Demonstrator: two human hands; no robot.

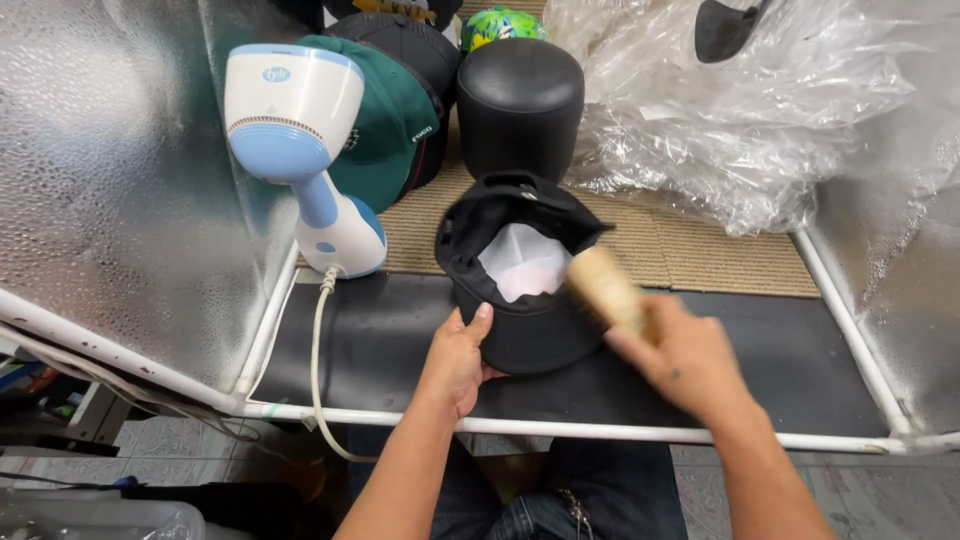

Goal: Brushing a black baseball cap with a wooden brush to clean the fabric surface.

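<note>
At the far left, a dimpled reflective panel (110,170) forms the side wall of your work booth, framed below by a white tube rail (600,432). Just right of it stands a white and blue handheld steamer (300,150), upright on its base, with its white cord (317,360) running down across the black mat (790,360) and over the rail. Behind the steamer, a green cap (385,125) leans against a stack of dark caps (415,50).

At centre, your left hand (462,355) steadies the black cap (525,275), which lies upside down on the mat with its white lining facing up. The thumb is pressed on the cap's near edge and the fingers are tucked under its side, so the hand is clamped on the cap. Directly behind the cap stands a black rounded cap form (520,100), upright on the woven tan mat (700,255); a brightly patterned ball-like thing (502,22) shows behind it.

To the right, your right hand (685,355) is wrapped around a pale wooden brush (605,285), held over the cap's right rim. The brush is blurred, so you cannot tell whether it touches the fabric.

At upper right, crumpled clear plastic sheeting (740,110) lies heaped on the woven mat, with another dark cap (725,28) on top.
</note>
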